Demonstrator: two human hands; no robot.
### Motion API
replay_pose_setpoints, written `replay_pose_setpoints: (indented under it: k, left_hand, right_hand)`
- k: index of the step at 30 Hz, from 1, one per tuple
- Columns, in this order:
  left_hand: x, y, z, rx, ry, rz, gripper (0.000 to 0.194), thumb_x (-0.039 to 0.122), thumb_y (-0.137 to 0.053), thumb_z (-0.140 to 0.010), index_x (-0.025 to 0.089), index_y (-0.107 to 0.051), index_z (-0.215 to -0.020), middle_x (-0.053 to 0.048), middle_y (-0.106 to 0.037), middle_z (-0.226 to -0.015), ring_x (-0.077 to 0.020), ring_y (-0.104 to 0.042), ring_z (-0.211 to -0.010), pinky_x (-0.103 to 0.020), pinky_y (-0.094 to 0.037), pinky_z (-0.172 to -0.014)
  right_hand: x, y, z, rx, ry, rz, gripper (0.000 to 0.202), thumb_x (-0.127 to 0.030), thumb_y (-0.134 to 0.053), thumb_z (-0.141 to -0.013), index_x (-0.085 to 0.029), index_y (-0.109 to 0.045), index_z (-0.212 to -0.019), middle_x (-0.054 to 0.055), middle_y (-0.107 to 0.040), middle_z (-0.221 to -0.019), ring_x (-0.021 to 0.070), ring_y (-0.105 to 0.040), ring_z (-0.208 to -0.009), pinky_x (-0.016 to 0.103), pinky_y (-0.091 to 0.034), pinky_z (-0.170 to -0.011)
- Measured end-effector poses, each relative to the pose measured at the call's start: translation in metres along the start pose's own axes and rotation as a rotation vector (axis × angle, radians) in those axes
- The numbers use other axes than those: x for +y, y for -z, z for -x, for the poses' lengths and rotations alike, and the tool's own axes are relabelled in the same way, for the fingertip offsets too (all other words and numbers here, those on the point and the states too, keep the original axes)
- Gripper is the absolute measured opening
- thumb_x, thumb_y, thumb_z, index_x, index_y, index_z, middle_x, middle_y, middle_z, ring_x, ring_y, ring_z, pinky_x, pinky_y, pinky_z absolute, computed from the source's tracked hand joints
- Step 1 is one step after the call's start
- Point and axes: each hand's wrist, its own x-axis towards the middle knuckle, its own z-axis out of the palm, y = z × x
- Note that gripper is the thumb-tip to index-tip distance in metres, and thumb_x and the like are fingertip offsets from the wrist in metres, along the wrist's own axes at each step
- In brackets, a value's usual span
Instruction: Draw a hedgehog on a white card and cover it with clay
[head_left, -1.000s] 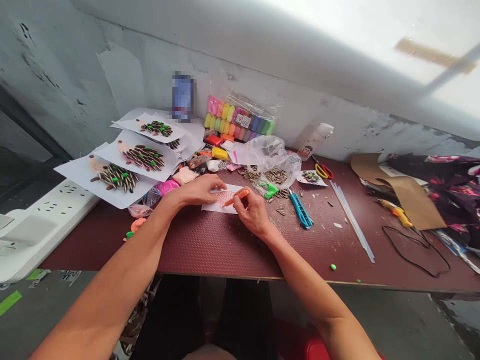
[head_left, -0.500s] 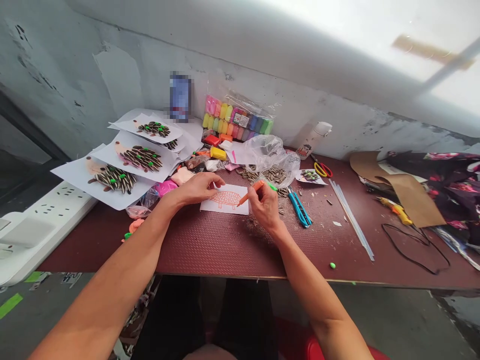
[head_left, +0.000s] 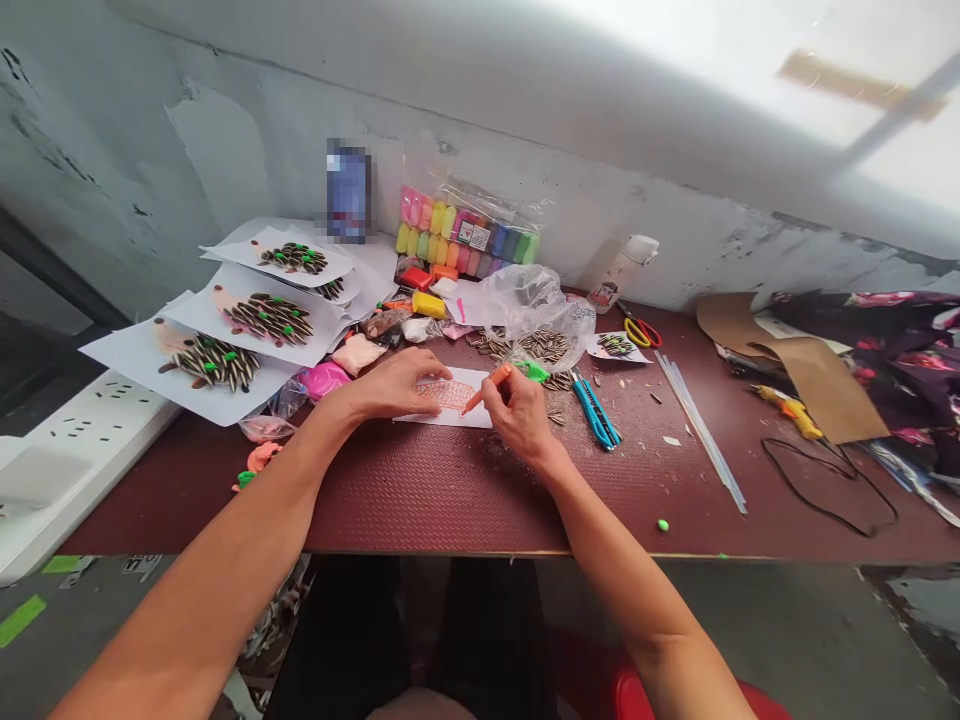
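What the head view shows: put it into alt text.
A person's right grip holds an orange pen to an orange drawing on white paper, left grip over its left side. Seeds and a blue cutter lie to the right, seed-covered pictures to the left.

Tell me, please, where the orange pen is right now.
In the head view, the orange pen is in the right hand, its tip at the white paper, right of the left hand.

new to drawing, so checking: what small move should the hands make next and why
Probably a short stroke with the orange pen: the right hand holds its tip at the orange drawing's lower right edge, and the left hand rests over the paper's left side, likely steadying it.
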Motion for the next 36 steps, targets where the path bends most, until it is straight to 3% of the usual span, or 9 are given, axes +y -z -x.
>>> replay_pose_setpoints:
  k: [5,36]
  left_hand:
    - [0.0063,0.0044,0.0021,-0.050,-0.002,-0.049,0.049,0.035,-0.074,-0.070,0.019,-0.072,-0.117,-0.009,-0.066,-0.113,-0.0286,-0.059,-0.110,-0.039,-0.045,-0.100]
    - [0.0031,0.0029,0.0005,-0.074,-0.010,-0.094,0.048,0.036,-0.072,-0.073,0.021,-0.072,-0.118,-0.008,-0.066,-0.117,-0.0285,-0.059,-0.111,-0.038,-0.045,-0.100]
  right_hand:
    - [0.0003,-0.0014,-0.0004,0.000,0.016,0.013,0.024,-0.030,-0.048,-0.090,-0.024,-0.039,-0.068,-0.006,-0.045,-0.055,0.0091,-0.035,-0.047,0.023,-0.031,-0.053]
    - [-0.0018,-0.0022,0.0008,-0.065,0.002,0.029,0.021,-0.028,-0.046,-0.089,-0.024,-0.041,-0.069,-0.004,-0.050,-0.057,0.0104,-0.037,-0.049,0.024,-0.033,-0.055]
